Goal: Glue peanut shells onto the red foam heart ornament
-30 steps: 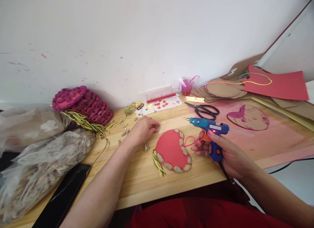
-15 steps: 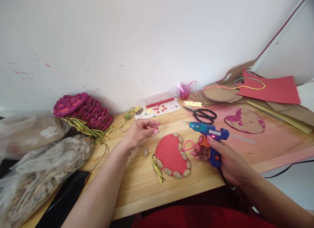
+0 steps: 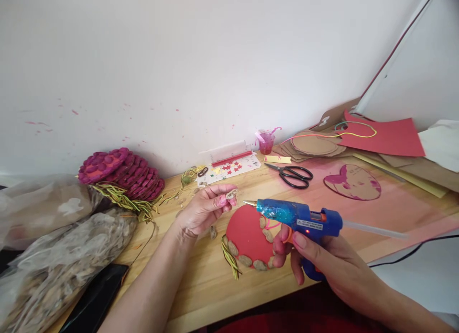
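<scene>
My left hand point(image 3: 206, 209) is raised above the wooden table point(image 3: 201, 271) and pinches a small beige peanut shell point(image 3: 231, 194) between fingertips. My right hand point(image 3: 315, 261) grips a blue hot glue gun point(image 3: 301, 218), its red light lit and its nozzle pointing left, close to the shell. Below them lies a red round card point(image 3: 247, 233) edged with several glued shells along its right and lower rim, a pink loop and yellow-green strands at its left lower side.
A pile of magenta shell-covered discs point(image 3: 122, 172) and plastic bags of shells point(image 3: 53, 256) sit at left. Black scissors point(image 3: 294, 173), a star sticker sheet point(image 3: 229, 168), a pink cup point(image 3: 266, 142), a painted heart cutout point(image 3: 352, 182), cardboard discs and red paper point(image 3: 383, 137) lie behind.
My left hand lifted off the table with a shell pinched in it. My right hand swung the glue gun left and up, bringing the nozzle near the shell.
</scene>
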`<state>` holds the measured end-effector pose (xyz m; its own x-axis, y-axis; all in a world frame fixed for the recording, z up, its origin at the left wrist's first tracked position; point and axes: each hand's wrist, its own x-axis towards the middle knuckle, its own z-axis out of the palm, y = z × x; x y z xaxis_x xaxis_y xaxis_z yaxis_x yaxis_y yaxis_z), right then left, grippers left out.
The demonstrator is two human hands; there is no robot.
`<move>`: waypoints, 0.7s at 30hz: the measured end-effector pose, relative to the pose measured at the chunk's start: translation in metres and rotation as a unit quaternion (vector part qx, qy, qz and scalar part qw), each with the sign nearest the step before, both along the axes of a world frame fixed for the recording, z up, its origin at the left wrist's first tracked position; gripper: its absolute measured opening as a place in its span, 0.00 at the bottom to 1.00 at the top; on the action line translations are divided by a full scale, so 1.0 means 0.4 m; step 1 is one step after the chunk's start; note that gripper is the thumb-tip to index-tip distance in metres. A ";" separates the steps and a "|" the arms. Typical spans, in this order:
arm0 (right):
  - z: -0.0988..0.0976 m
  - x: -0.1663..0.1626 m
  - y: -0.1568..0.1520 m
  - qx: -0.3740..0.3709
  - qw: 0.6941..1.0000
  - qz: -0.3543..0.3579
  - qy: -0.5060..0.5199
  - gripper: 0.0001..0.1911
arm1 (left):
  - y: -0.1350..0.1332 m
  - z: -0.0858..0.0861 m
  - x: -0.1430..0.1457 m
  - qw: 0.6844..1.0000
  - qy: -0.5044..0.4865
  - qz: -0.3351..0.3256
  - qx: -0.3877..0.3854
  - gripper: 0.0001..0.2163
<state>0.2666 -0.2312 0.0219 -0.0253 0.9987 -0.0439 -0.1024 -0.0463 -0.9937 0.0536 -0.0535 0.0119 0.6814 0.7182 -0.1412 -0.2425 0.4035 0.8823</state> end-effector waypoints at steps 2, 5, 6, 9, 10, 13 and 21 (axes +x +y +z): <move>0.008 -0.007 -0.002 0.010 1.000 -0.006 -0.023 0.16 | -0.005 0.003 0.003 1.000 -0.002 -0.006 -0.003 0.20; 0.009 -0.013 -0.006 0.023 0.998 -0.001 -0.051 0.18 | -0.013 0.003 0.008 1.000 -0.001 -0.014 -0.007 0.20; 0.007 -0.014 -0.007 0.023 0.998 -0.001 -0.055 0.18 | -0.015 0.002 0.010 1.000 -0.001 -0.018 -0.008 0.20; 0.001 -0.015 -0.010 0.016 0.998 -0.004 -0.061 0.16 | -0.019 -0.003 0.011 1.000 -0.003 -0.028 -0.011 0.20; -0.001 -0.015 -0.011 0.017 0.998 -0.005 -0.063 0.15 | -0.020 -0.005 0.011 0.999 -0.003 -0.030 -0.012 0.20; -0.006 -0.016 -0.009 0.028 0.997 -0.003 -0.075 0.16 | -0.020 -0.007 0.010 0.999 -0.006 -0.029 -0.015 0.20; -0.015 -0.016 -0.007 0.036 0.995 -0.013 -0.094 0.16 | -0.028 -0.002 0.015 0.998 -0.020 -0.042 -0.034 0.19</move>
<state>0.2603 -0.2338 0.0158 0.0031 0.9996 0.0271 0.0861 0.0267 -0.9959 0.0598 -0.0648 0.0109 0.7454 0.6474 -0.1588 -0.2402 0.4831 0.8420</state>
